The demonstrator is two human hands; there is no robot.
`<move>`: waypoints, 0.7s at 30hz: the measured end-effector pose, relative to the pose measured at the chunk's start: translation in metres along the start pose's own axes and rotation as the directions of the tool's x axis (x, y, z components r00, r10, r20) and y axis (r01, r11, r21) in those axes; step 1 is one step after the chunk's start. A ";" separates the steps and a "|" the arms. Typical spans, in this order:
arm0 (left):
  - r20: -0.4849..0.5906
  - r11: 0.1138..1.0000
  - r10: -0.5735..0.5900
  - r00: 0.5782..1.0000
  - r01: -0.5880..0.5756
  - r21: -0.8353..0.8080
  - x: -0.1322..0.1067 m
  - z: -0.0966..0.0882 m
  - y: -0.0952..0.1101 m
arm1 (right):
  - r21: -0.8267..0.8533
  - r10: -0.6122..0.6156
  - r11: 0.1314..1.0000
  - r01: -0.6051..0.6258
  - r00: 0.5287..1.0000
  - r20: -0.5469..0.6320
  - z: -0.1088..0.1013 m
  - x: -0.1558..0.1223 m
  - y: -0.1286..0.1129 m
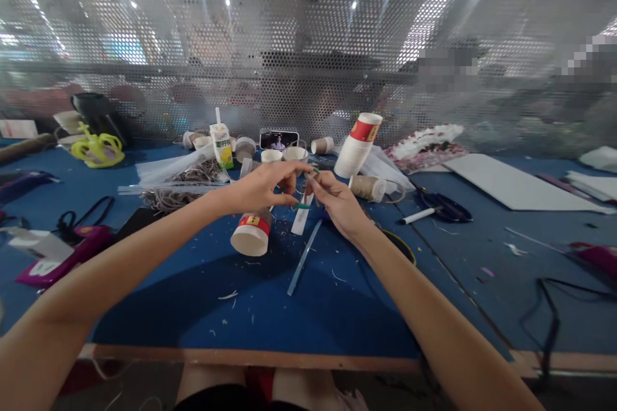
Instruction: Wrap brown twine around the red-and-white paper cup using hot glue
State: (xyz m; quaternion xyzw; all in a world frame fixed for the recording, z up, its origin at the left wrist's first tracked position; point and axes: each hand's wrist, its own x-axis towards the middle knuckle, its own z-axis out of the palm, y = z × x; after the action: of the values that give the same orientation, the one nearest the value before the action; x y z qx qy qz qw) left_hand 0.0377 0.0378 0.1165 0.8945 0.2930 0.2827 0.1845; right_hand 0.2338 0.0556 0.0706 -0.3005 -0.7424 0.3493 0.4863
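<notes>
My left hand (pixel 276 187) is over the middle of the table, thumb and index finger apart, with green at both tips. Its index fingertip comes close to my right hand (pixel 336 202), whose thumb and fingers are pinched together. Something small and greyish shows at that pinch, too unclear to name. Just below the hands lie a white strip (pixel 299 221) and a translucent glue stick (pixel 304 258). A red and white paper cup (pixel 250 235) rests on its side under my left hand. Beside my right hand is a spool of twine (pixel 367 188).
A leaning stack of paper cups (pixel 355 153), a phone (pixel 279 139) and a drink carton (pixel 222 144) stand at the back. Grey cord (pixel 186 187) is piled at left. Dark-handled scissors (pixel 446 207), a white board (pixel 511 183) and a purple glue gun (pixel 598 260) lie to the right.
</notes>
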 end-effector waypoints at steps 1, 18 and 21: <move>0.001 0.998 -0.015 1.000 0.015 -0.059 -0.002 -0.001 -0.002 | -0.014 0.000 1.000 0.000 1.000 -0.012 0.000 0.001 0.001; 0.125 0.723 -0.346 0.930 0.349 -0.596 -0.004 0.010 -0.009 | -0.064 0.031 0.997 -0.032 0.999 -0.016 0.021 -0.014 0.000; 0.133 0.750 -0.335 0.933 0.349 -0.562 -0.004 0.011 -0.005 | 0.179 0.200 0.960 -0.216 0.974 0.104 0.025 -0.013 -0.002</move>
State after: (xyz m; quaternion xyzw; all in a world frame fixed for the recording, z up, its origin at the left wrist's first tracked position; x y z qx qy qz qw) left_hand 0.0395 0.0377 0.1041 0.7306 0.3498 0.3084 0.4987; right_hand 0.2149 0.0386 0.0583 -0.3142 -0.6902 0.4798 0.4413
